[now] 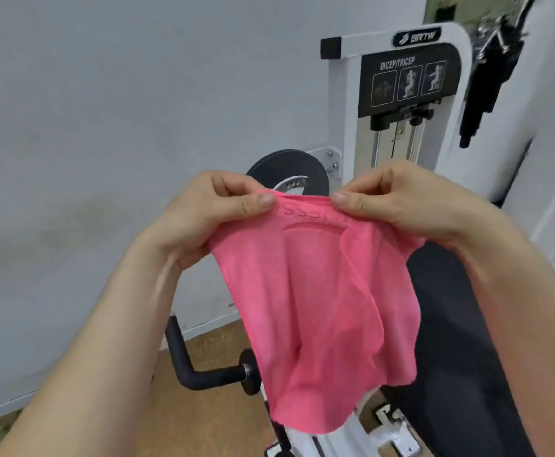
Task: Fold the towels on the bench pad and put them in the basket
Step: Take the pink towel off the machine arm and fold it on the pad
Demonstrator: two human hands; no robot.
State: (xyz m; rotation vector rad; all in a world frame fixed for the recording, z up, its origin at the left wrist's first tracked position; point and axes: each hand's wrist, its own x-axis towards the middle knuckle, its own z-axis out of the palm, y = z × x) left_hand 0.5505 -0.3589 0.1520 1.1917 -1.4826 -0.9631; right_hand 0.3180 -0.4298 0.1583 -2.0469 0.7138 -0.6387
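A pink towel point(322, 301) hangs in the air in front of me, bunched along its top edge and loose below. My left hand point(210, 212) pinches the top edge on the left between thumb and fingers. My right hand point(411, 202) pinches the same edge on the right, close to the other hand. The black bench pad point(461, 341) lies behind and below the towel on the right, partly hidden by the cloth and my right forearm. No basket is in view.
A white bicep/tricep machine point(401, 94) stands straight ahead against a pale wall. Its black padded handle point(197, 371) sticks out at lower left over a wooden floor. Black equipment point(487, 67) hangs at upper right.
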